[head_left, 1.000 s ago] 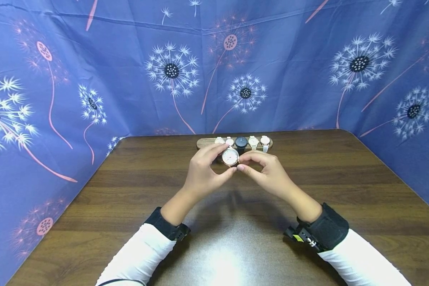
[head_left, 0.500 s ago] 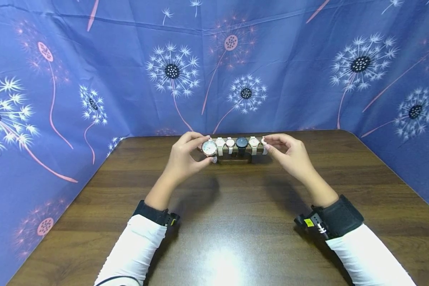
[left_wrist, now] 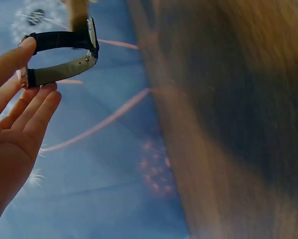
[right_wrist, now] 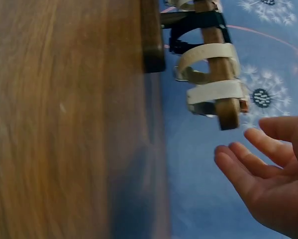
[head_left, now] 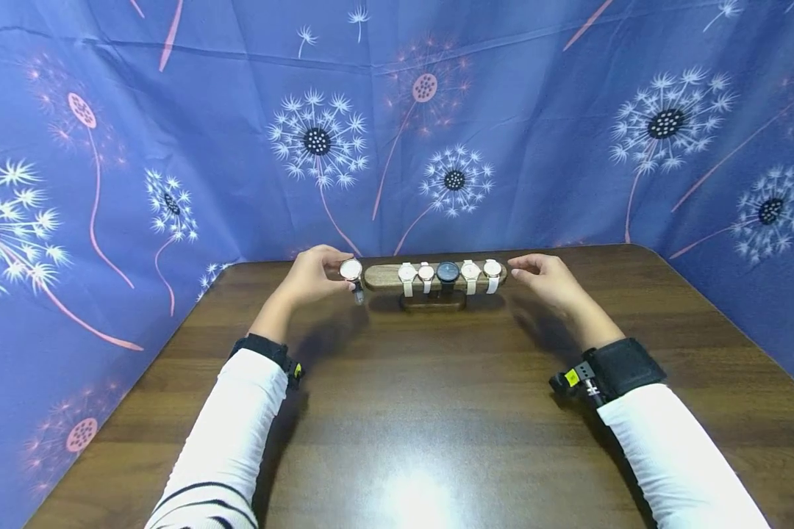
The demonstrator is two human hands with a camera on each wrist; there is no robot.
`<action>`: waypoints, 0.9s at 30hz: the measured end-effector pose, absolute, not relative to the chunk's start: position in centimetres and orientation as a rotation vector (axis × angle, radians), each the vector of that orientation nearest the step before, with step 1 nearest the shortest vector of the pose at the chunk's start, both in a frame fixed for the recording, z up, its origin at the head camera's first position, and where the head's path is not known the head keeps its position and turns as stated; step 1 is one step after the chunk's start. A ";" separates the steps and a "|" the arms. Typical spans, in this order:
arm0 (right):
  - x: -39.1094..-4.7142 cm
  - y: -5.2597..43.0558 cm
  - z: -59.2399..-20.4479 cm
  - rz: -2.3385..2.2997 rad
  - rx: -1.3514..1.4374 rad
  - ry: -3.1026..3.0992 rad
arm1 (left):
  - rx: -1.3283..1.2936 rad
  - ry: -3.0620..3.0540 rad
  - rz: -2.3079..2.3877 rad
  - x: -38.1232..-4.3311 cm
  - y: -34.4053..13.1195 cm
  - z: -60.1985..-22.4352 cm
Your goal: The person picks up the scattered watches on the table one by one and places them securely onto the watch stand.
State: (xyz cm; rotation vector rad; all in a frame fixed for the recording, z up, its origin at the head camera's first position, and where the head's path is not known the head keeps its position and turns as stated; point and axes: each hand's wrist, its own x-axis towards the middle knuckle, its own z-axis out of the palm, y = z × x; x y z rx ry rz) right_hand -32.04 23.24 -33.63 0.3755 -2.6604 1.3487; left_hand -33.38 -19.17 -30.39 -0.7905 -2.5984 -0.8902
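At the left end of the stand, my left hand pinches a wristwatch by its round white-faced case. Its dark strap forms a closed loop in the left wrist view, beside the tip of the wooden bar. My right hand is held just past the bar's other end, fingers extended and nothing in them. On the wooden watch stand sit several more watches: white-strapped ones such as the end watch, and a black watch in the middle.
The stand rises on a wooden foot near the back of the brown wooden table. Behind the table's far edge hangs a blue dandelion-print cloth, which also runs along both sides.
Both hands were together on the watch in front of the stand, then parted. The left carried the watch leftward past the bar's left end; the right moved to the right end and off the end watch.
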 end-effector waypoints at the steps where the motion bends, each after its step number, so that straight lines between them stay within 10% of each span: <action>1: -32.4 23.1 -33.9 1.400 0.352 -2.648 | -0.778 -2.632 -0.893 -33.7 -19.3 -30.6; 27: -34.2 22.2 -35.6 1.940 0.152 -2.375 | -0.659 -2.783 -1.161 -36.1 -16.8 -32.0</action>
